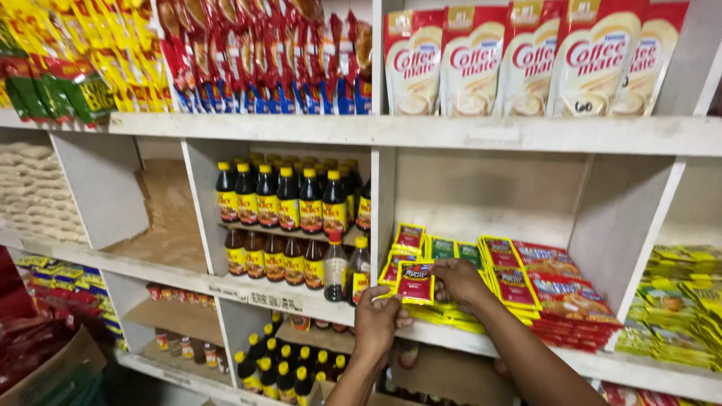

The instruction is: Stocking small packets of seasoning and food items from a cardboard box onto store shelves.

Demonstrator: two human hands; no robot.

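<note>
item: small flat yellow-and-red foil sachet (415, 282), upright, pinched at its right edge by the fingertips of the right hand (456, 280) and steadied at its lower left corner by the fingers of the left hand (378, 319). both hands clenched on this one sachet; neither is slack.

location: the sachet stands at the front of a stack of like yellow sachets (406, 252), just behind the fingers, on the white painted shelf (602, 366).

handling, as a judgement: best kept upright and square to the row behind, gripped by the edges only so the foil does not crease, with the bottom edge seated on the shelf before the fingers let go.

pose: right forearm rises from lower right, wrist bent left; left forearm rises from below, hand knuckles up.

outward: left of the fingers, dark sauce bottles with yellow caps (289, 199); right of them, red-and-yellow flat packets (556, 289).
</note>
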